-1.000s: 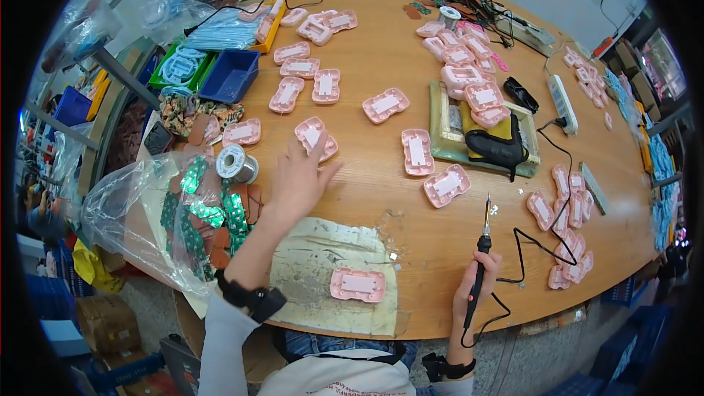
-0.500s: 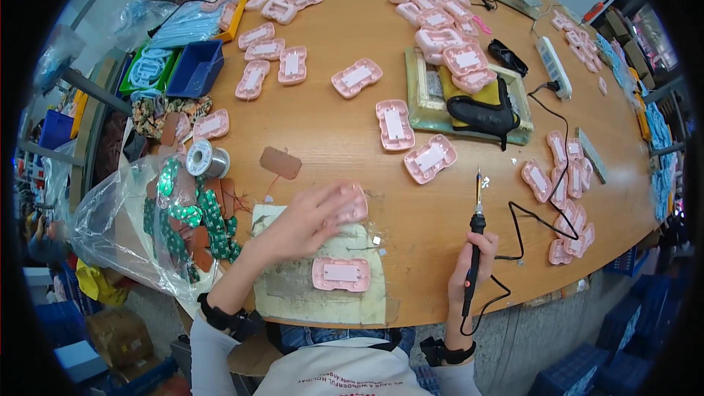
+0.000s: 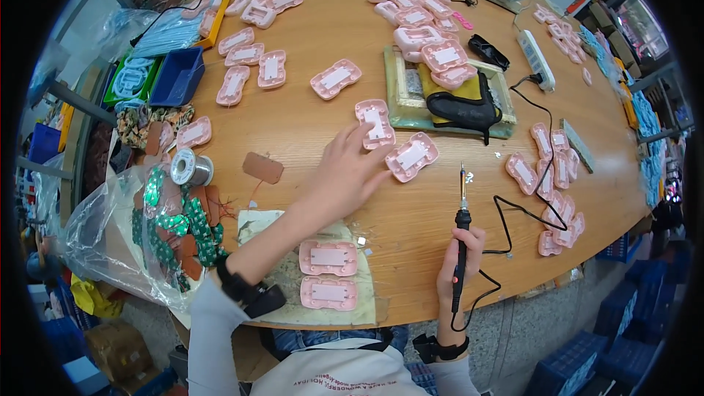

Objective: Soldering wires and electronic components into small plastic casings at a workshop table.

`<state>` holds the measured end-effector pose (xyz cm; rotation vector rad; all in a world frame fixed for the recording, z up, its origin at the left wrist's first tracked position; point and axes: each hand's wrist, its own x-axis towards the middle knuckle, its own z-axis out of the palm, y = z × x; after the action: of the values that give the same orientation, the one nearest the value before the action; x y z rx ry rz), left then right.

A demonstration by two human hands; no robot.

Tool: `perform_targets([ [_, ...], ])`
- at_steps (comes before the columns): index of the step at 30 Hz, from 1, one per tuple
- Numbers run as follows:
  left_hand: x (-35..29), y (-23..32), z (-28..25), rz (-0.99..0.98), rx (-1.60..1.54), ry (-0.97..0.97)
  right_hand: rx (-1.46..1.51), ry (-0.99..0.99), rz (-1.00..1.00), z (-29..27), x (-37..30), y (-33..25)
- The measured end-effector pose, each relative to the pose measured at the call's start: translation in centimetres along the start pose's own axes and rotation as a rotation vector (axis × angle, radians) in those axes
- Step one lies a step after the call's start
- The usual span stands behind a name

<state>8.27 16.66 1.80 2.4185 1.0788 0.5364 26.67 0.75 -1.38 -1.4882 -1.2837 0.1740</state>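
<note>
My left hand reaches forward over the table with its fingers spread, its fingertips at the near edge of a pink plastic casing; whether they touch it I cannot tell. Just right of those fingers lies a second pink casing. My right hand is closed round the black handle of a soldering iron, held upright with its metal tip pointing away from me. Before me, two pink casings, a farther one and a nearer one, lie one behind the other on a stained pale mat.
A solder spool stands left, beside green circuit boards and a plastic bag. A brown board lies beyond the mat. Ahead, a framed tray bears a black-and-yellow glove and casings. The iron's cord runs right toward a power strip.
My left hand has set a pink casing on the mat behind the other one, let go, and moved forward and right to the casings beyond. The right hand still holds the soldering iron.
</note>
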Motion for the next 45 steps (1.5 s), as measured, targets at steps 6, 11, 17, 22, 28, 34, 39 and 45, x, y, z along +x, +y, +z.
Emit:
perform_targets([
  [6,3.0,-1.1,4.5,0.005,0.166,0.182,-0.007,-0.008,0.036,-0.2,0.0,-0.4],
  [11,2.1,-2.8,2.9,0.141,0.073,0.018,0.006,0.027,0.046,-0.4,0.1,0.0],
  [17,1.0,-1.4,2.8,0.194,-0.151,-0.041,0.012,0.012,0.048,-0.3,0.2,-0.1],
  [22,2.1,1.0,5.1,0.274,-0.075,0.125,0.011,0.024,0.046,-0.6,0.1,0.0],
  [28,4.1,3.7,6.9,0.079,0.101,0.155,0.022,0.119,0.064,-0.3,-0.2,0.3],
  [34,2.4,0.2,3.7,0.315,0.027,-0.146,0.030,0.132,0.092,-0.5,-0.3,0.4],
  [39,-2.2,-3.8,-2.6,0.272,-0.115,-0.423,0.037,0.083,0.088,-0.7,0.0,-0.1],
  [45,-6.9,-3.0,-3.5,0.134,-0.224,-0.446,0.080,0.059,0.101,-0.4,-0.2,0.4],
])
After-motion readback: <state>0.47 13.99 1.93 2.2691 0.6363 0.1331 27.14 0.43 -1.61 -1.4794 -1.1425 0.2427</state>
